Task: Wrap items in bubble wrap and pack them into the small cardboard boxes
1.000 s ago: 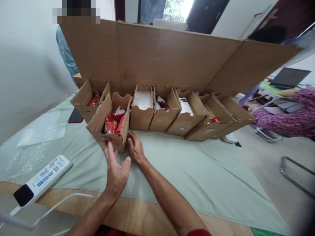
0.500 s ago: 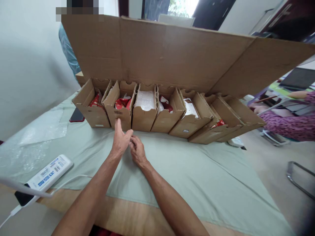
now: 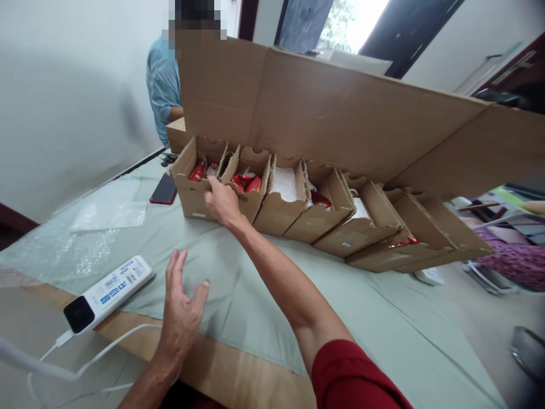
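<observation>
Reaches far and left with the right hand (image 3: 222, 201), at the near rim of the leftmost cardboard box (image 3: 191, 197), toward its right end; cannot tell whether pinched on the wall or merely resting there. Holds the left hand (image 3: 185, 295) wide over the near side of the green cloth (image 3: 383, 324), thumb well apart from the fingers, well short of the boxes. Inside the leftmost cardboard box, a red packet (image 3: 198, 172). Just to its right, a second box (image 3: 250, 204) with red packaging (image 3: 247, 183), then a third box (image 3: 275, 215) with a bubble-wrapped bundle (image 3: 284, 184). Behind the row, a tall cardboard panel (image 3: 332, 108). Left of the row, a dark phone (image 3: 164, 189); nearer, clear bubble wrap (image 3: 80, 250) and a white labelled device (image 3: 117, 287) aslant at the near edge of the tabletop (image 3: 242, 369). Far left, a person in a blue shirt (image 3: 163, 79); far right, a purple patterned sleeve (image 3: 515, 260).
</observation>
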Demonstrator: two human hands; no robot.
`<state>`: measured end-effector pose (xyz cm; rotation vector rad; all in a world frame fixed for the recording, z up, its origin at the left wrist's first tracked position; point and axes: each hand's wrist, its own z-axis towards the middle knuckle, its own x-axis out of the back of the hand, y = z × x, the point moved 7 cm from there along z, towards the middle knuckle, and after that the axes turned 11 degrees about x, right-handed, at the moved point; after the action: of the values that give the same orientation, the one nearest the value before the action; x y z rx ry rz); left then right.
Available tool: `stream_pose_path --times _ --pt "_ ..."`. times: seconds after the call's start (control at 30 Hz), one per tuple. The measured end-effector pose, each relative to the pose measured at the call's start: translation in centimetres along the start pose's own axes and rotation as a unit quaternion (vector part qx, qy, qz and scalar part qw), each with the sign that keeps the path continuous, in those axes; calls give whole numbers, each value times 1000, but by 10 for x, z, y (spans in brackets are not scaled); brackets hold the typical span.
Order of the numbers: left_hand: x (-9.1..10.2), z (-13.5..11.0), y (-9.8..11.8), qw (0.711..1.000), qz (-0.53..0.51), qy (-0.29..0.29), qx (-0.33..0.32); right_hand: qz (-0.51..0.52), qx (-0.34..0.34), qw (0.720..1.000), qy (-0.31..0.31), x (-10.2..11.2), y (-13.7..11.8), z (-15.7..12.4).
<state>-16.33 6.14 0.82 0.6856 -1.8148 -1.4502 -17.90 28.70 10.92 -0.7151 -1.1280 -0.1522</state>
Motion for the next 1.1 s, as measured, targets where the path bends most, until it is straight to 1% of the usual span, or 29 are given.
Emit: stream_pose_path --times 0.07,0.13,0.23,0.3,0.37,0.43,0.5,0.57,0.63,0.67,0.73,0.8,0.83,0.87,0.93,1.0,1.1 --pt "17 1 -8 999 -31 27 24 -12 1 1000 6 -2 -4 0" --pt "31 1 -14 995 -73 52 42 4 20 1000 11 -5 -11 -18" --pt "50 3 -18 985 -145 82 48 65 70 995 4 -3 -21 -69" --pt "58 7 -23 978 -182 91 49 107 105 989 -9 7 -22 -112" --pt "63 11 -26 975 -194 94 52 140 120 983 -18 25 -12 -153" --pt "63 12 -28 980 -170 86 61 169 111 979 -17 49 10 -188" --pt "52 9 -27 988 -129 44 68 177 92 980 -8 74 36 -216" --pt "33 -1 -23 993 -98 -28 66 184 56 981 16 96 64 -242" --pt "10 -16 -19 990 -75 -99 60 222 1 973 61 112 91 -271" --pt "0 -24 -18 989 -64 -120 57 255 -24 963 87 117 102 -287" --pt "-16 -38 -17 988 -50 -140 53 321 -53 939 115 116 116 -318" --pt "-25 -45 -15 988 -51 -140 49 355 -51 928 96 102 118 -342" --pt "-30 -46 -14 988 -53 -141 46 353 -46 931 76 93 116 -350" --pt "-34 -45 -11 988 -55 -140 41 340 -42 938 60 84 114 -354" --pt "-43 -40 -4 988 -56 -144 26 289 -49 954 59 70 115 -351" --pt "-56 -30 4 987 -58 -147 13 244 -71 964 83 62 121 -336" --pt "-81 -13 15 987 -68 -147 -2 226 -101 960 130 62 140 -308"
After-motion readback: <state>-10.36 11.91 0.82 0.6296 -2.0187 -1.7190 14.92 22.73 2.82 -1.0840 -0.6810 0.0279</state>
